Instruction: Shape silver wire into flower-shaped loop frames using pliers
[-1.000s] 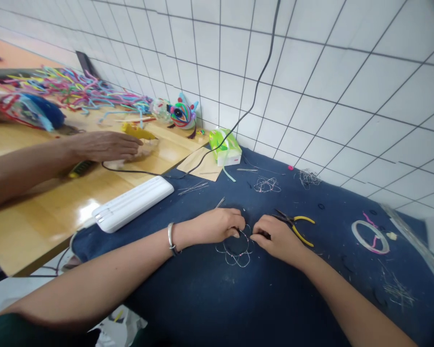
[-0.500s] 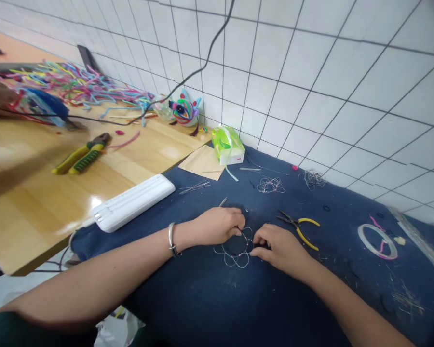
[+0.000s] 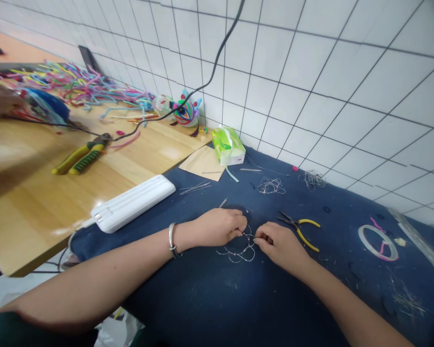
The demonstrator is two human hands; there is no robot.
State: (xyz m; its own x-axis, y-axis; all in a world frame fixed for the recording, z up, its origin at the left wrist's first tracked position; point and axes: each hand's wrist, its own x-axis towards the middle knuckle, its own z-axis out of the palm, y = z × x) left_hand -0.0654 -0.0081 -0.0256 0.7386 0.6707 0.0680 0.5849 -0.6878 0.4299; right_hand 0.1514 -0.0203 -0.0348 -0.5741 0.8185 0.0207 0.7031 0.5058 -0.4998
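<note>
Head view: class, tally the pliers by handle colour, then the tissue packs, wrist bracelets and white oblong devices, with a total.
Pliers with all-yellow handles: 1
Pliers with yellow-and-green handles: 1
Tissue pack: 1
Bracelet: 1
White oblong device: 1
Total: 5

Behind my left hand (image 3: 219, 227), the wrist carries one rigid bracelet (image 3: 171, 236): silver-coloured, narrow, smooth, rounded. A thin dark band (image 3: 176, 253) adjoins its lower edge. My dark green sleeve (image 3: 39, 332) occupies the lower left corner of the frame; its plain fabric terminates above my forearm.
</note>
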